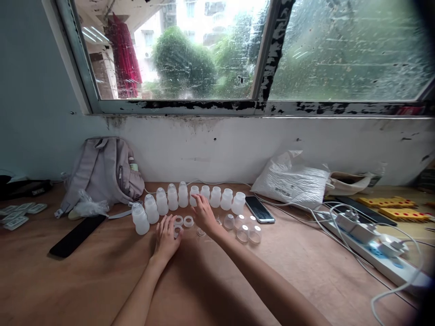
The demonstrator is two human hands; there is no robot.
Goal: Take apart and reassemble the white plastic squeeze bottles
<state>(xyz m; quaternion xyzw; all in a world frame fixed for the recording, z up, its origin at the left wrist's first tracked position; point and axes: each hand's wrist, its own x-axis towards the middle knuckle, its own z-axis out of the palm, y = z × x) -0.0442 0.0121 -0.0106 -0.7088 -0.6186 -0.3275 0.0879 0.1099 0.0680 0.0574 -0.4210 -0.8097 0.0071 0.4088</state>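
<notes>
A curved row of small frosted plastic baby bottles stands upright on the table. Those on the left, such as one capped bottle (151, 209), wear clear domed caps; those on the right, such as one uncapped bottle (215, 197), have open necks. My right hand (204, 214) is in front of an uncapped bottle (194, 189) mid-row, fingers stretched toward it; contact is unclear. My left hand (166, 240) lies low with fingers spread, touching or just beside white collar rings (188, 221). Several loose clear domed caps (242, 233) sit to the right. A small clear piece (201, 232) lies between my arms.
A grey backpack (105, 172) and a black flat case (77, 236) are at left. Right of the bottles lie a phone (259, 209), a silvery plastic bag (292, 179) and a power strip (384, 253) with trailing white cables. Yellow pieces (387, 202) lie far right.
</notes>
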